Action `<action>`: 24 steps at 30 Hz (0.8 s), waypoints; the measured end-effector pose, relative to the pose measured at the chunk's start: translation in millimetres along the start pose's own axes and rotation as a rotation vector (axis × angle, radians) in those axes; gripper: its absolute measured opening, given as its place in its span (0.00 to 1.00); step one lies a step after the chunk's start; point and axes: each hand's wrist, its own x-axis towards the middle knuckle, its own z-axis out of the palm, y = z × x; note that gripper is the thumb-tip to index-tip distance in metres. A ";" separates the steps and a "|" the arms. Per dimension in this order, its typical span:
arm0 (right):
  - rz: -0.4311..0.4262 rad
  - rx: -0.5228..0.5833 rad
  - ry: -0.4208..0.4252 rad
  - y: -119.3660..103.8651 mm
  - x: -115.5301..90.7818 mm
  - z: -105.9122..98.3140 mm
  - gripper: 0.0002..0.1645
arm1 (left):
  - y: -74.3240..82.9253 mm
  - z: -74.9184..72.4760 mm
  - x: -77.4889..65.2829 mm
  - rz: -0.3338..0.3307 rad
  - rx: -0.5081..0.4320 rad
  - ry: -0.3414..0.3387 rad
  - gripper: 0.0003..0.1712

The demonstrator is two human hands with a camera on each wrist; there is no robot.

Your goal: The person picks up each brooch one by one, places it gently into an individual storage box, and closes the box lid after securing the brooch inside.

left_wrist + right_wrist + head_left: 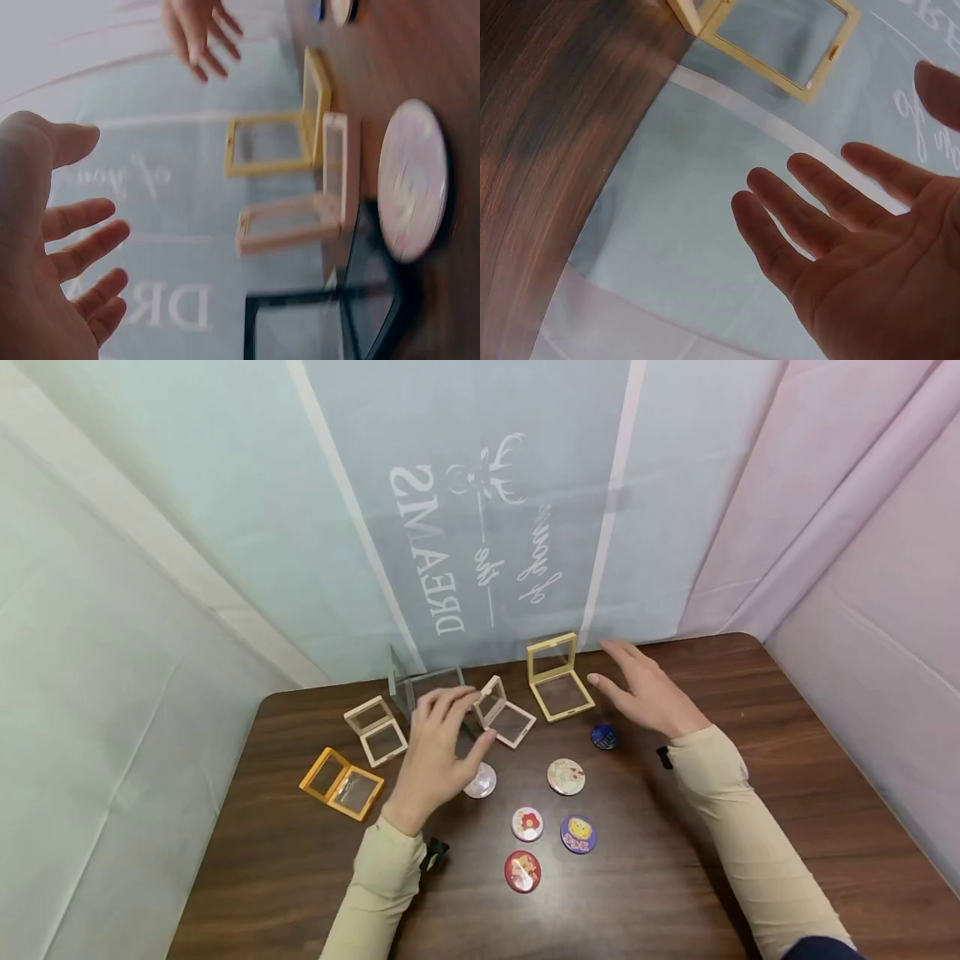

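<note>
My left hand point(435, 756) hovers over the table with fingers loosely bent and holds nothing. Just beyond its fingertips stands a pale pink hinged frame case point(512, 725), lid raised. A dark green frame case point(401, 681), also opened, is partly hidden behind that hand. Below the thumb lies a pearly round badge point(412, 180). My right hand point(652, 693) is in the air with spread fingers and grips nothing. Closest to it are a yellow frame case point(551, 676) with its lid up and a dark blue round badge point(604, 737).
A beige frame case point(367, 750) and an orange one point(347, 763) lie opened at the left. Toward the front are a cream badge point(566, 777), a flower badge point(527, 824), a purple badge point(578, 834) and a red badge point(522, 871). Printed cloth point(480, 568) hangs behind the table.
</note>
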 end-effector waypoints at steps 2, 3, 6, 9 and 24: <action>-0.025 0.007 -0.002 2.4 5.2 1.8 0.42 | 6.0 6.4 -0.6 0.026 -0.039 -0.010 0.29; -0.040 0.017 0.003 3.9 8.5 2.8 0.41 | 8.6 10.0 -0.7 0.039 -0.059 -0.027 0.28; -0.071 0.062 0.019 10.2 20.0 6.7 0.37 | 16.1 20.5 -0.5 0.072 -0.117 -0.126 0.28; -0.070 0.109 0.016 17.0 30.8 10.8 0.35 | 23.4 30.3 0.2 0.081 -0.156 -0.256 0.28; -0.003 0.057 -0.054 20.7 67.3 24.7 0.33 | 53.8 66.9 4.9 -0.006 -0.164 -0.461 0.23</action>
